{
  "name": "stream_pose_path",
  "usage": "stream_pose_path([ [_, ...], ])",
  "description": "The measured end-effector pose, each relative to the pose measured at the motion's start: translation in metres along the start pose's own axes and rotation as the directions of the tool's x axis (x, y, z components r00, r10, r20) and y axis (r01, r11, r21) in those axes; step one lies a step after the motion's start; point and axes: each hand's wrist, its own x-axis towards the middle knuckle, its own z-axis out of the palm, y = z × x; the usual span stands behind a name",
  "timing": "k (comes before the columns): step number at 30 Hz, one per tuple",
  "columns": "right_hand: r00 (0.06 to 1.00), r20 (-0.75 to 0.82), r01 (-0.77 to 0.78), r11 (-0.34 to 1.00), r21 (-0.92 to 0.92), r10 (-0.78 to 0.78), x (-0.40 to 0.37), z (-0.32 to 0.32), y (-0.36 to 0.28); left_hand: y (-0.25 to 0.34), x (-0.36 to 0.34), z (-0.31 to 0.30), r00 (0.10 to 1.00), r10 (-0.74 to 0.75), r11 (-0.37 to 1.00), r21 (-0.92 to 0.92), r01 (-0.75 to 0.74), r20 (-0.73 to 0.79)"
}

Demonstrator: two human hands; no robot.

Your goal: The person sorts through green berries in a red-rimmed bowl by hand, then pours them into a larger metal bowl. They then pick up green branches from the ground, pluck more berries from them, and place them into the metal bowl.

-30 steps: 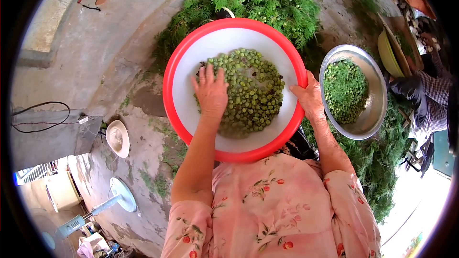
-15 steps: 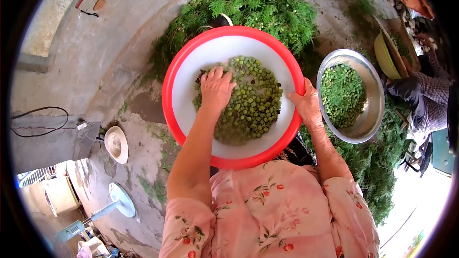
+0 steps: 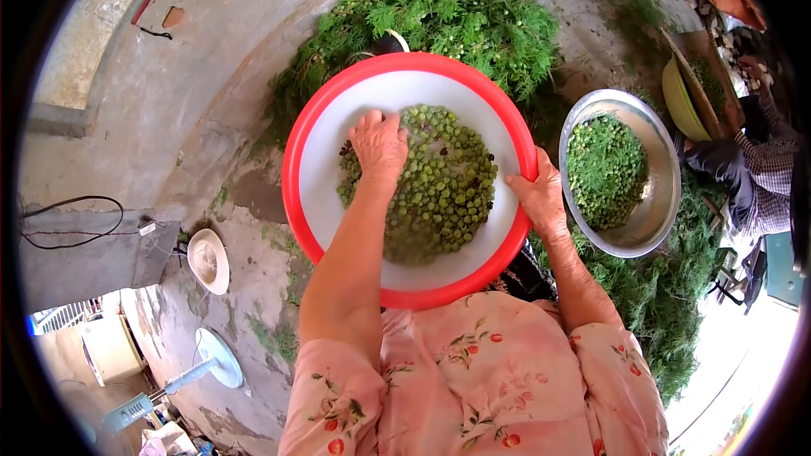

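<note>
Left hand (image 3: 379,149) curls into the small green pieces (image 3: 446,181) inside the red-rimmed basin (image 3: 318,160), can't tell if it grips any, fingertips hidden, while right hand (image 3: 541,194) clasps the basin's side, and a firm hold plus light, shallow strokes probably limits spilling.

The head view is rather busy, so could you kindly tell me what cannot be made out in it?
In the head view:
Left hand: fingertips hidden by its own back; whether they grip anything, I cannot tell.
Right hand: most fingers hidden by the red-rimmed basin.
The basin's floor: partly covered by green cones.
Fan: blurred head cut off by the dark lens edge.
</note>
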Motion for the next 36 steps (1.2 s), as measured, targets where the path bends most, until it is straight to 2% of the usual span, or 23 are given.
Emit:
stream_pose_path([
  [2, 1.000, 0.002, -0.008, 1.000, -0.005, 0.008, -0.001, -0.001, -0.002, 0.005, 0.005, -0.001, 0.998, -0.046, 0.999, 0.010, 0.045, 0.030],
  [5, 1.000, -0.002, -0.003, 1.000, -0.005, 0.003, -0.003, -0.001, -0.005, 0.006, 0.008, 0.000, 0.998, -0.065, 0.998, 0.010, 0.065, 0.000],
  [10, 1.000, 0.015, -0.005, 1.000, 0.017, 0.005, -0.003, -0.002, -0.004, 0.010, 0.010, 0.006, 0.998, 0.006, 1.000, 0.030, -0.004, -0.064],
  [13, 0.999, 0.023, 0.020, 0.995, 0.098, -0.022, -0.001, -0.002, 0.002, 0.009, 0.008, 0.016, 0.995, 0.040, 0.999, 0.033, -0.038, -0.089],
  [17, 1.000, 0.011, 0.001, 0.998, 0.063, -0.002, 0.000, -0.001, 0.002, 0.004, 0.006, 0.026, 0.995, 0.049, 0.999, 0.011, -0.048, -0.089],
  [23, 1.000, -0.008, 0.010, 0.999, 0.032, -0.009, 0.002, -0.001, 0.005, -0.008, -0.007, 0.007, 0.939, 0.023, 0.981, -0.171, -0.087, -0.344],
  [28, 1.000, -0.005, 0.017, 0.998, 0.067, -0.016, 0.006, 0.002, 0.006, -0.009, -0.024, -0.033, 0.919, -0.017, 0.918, -0.371, -0.142, -0.394],
  [30, 1.000, -0.003, 0.014, 0.999, 0.046, -0.013, 0.004, 0.003, 0.000, -0.014, -0.029, -0.041, 0.969, -0.217, 0.675, -0.735, 0.063, -0.117],
  [32, 1.000, 0.002, 0.010, 0.997, 0.074, -0.010, 0.004, 0.003, 0.001, -0.005, -0.038, -0.055, 0.933, -0.312, 0.276, -0.922, 0.270, 0.180],
  [35, 1.000, -0.013, 0.015, 1.000, 0.027, -0.014, 0.007, 0.003, 0.002, 0.002, -0.058, -0.066, 0.892, -0.282, 0.235, -0.877, 0.420, 0.352],
  [36, 1.000, -0.020, 0.017, 1.000, -0.005, -0.017, 0.009, 0.003, 0.002, 0.003, -0.066, -0.061, 0.895, -0.265, 0.230, -0.878, 0.419, 0.358],
])
